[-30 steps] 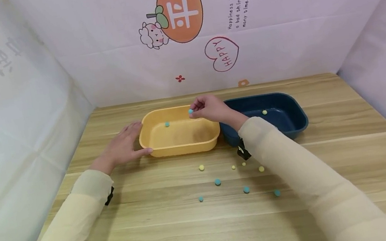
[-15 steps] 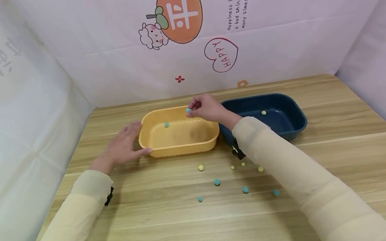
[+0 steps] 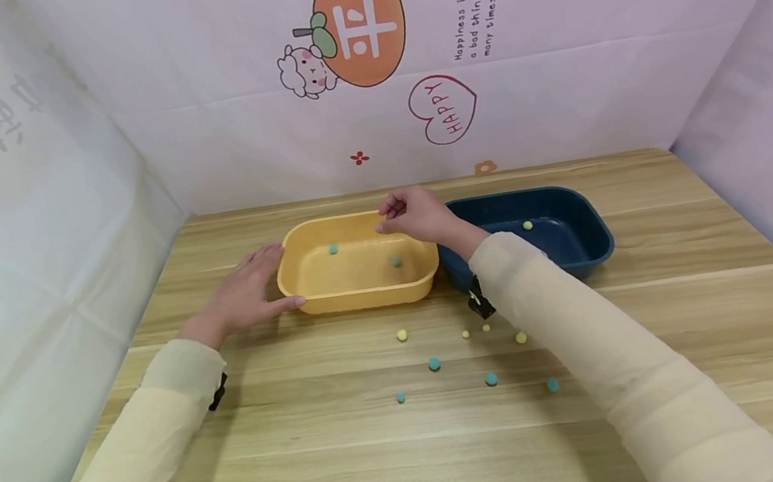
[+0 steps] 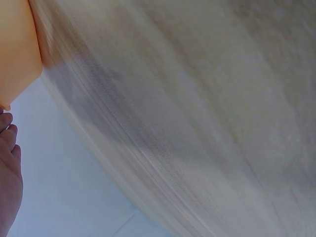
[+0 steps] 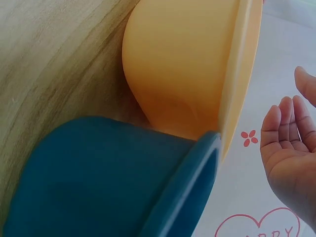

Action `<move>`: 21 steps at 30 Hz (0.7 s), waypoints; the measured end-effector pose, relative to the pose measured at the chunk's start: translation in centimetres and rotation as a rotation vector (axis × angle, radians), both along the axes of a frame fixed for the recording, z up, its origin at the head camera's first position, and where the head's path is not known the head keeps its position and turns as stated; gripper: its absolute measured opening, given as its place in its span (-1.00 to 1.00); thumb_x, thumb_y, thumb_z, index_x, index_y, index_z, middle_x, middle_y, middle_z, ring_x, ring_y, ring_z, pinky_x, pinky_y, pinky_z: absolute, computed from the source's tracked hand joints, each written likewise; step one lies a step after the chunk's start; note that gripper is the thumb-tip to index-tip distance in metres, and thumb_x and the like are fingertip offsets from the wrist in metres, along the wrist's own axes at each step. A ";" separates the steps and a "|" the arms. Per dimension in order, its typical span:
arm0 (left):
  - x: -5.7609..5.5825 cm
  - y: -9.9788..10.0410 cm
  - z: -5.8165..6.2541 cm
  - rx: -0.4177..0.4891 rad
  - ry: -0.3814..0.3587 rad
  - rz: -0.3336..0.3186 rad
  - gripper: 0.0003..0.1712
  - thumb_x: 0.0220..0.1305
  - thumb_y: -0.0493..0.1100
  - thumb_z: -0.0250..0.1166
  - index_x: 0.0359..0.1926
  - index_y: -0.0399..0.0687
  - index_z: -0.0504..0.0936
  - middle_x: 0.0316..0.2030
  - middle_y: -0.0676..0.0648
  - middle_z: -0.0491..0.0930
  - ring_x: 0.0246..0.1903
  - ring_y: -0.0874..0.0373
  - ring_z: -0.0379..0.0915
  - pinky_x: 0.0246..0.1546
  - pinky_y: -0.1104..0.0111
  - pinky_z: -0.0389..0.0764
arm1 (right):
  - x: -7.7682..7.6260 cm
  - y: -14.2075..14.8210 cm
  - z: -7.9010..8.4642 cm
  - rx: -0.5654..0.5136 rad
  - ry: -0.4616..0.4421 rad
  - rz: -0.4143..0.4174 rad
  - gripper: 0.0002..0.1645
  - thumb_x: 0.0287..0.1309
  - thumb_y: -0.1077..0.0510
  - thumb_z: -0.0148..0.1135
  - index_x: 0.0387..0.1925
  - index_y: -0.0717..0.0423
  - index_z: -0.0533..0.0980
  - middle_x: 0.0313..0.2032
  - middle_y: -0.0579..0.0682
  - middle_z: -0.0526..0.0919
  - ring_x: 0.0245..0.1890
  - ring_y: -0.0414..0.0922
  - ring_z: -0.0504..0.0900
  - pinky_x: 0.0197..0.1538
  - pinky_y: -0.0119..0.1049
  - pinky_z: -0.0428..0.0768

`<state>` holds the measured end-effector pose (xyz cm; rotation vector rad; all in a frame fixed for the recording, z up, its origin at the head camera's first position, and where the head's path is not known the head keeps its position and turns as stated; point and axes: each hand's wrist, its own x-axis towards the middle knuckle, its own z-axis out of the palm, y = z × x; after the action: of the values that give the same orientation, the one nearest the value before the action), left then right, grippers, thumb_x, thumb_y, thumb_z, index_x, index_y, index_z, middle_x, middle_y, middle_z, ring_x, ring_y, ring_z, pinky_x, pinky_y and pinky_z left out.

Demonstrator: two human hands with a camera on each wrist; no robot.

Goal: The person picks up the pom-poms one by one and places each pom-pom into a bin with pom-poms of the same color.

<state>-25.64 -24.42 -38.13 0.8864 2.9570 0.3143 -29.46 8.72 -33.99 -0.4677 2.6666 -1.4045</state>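
Note:
My right hand hovers over the right end of the yellow basin, its thumb and fingers parted with nothing between them, as the right wrist view also shows. Below it a small blue ball is in the basin, and a second blue ball lies farther left inside. My left hand rests against the basin's left end, thumb at the front rim and fingers spread toward the back corner. In the left wrist view only its fingers show beside the yellow wall.
A dark blue basin stands right of the yellow one, holding a pale yellow ball. On the wooden table in front lie several blue balls and several yellow balls. A printed white cloth hangs behind.
The blue ball that my right hand pinched has dropped into the yellow basin, and the fingers have parted. The right hand shifted slightly left earlier; the left hand has stayed in place.

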 end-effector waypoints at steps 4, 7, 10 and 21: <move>-0.1 0.0 0.0 -0.008 0.007 -0.004 0.21 0.21 0.44 0.15 0.47 -0.40 -0.04 0.46 -0.35 -0.04 0.45 -0.20 -0.18 0.43 0.06 -0.13 | 0.0 0.2 0.4 0.003 0.003 0.005 -0.69 0.13 0.19 0.41 -0.14 0.27 0.56 -0.26 0.08 0.57 -0.24 -0.04 0.52 -0.17 -0.32 0.54; -0.1 0.0 0.0 -0.011 0.010 -0.007 0.20 0.21 0.43 0.15 0.47 -0.40 -0.04 0.45 -0.35 -0.03 0.45 -0.20 -0.18 0.43 0.06 -0.13 | 0.2 0.4 0.8 0.007 0.007 0.013 -0.71 0.13 0.19 0.41 -0.16 0.25 0.56 -0.26 0.08 0.57 -0.25 -0.04 0.51 -0.18 -0.31 0.54; 0.0 0.0 0.1 -0.013 0.006 -0.003 0.20 0.21 0.43 0.15 0.47 -0.40 -0.04 0.46 -0.34 -0.04 0.45 -0.19 -0.18 0.43 0.07 -0.13 | 0.5 0.5 1.4 0.010 0.018 0.023 -0.73 0.13 0.21 0.40 -0.17 0.24 0.55 -0.26 0.09 0.57 -0.25 -0.03 0.51 -0.17 -0.29 0.55; -0.2 0.0 -0.1 -0.015 0.013 0.001 0.21 0.20 0.45 0.15 0.48 -0.37 -0.03 0.46 -0.32 -0.02 0.45 -0.17 -0.17 0.44 0.09 -0.14 | 2.0 2.1 2.5 0.028 0.051 0.055 -0.72 0.13 0.21 0.40 -0.16 0.24 0.55 -0.24 0.10 0.57 -0.26 -0.01 0.49 -0.18 -0.28 0.54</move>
<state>-25.85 -24.46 -38.21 0.8884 2.9681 0.2870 -27.50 10.85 -31.44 -0.5763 2.6869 -1.3570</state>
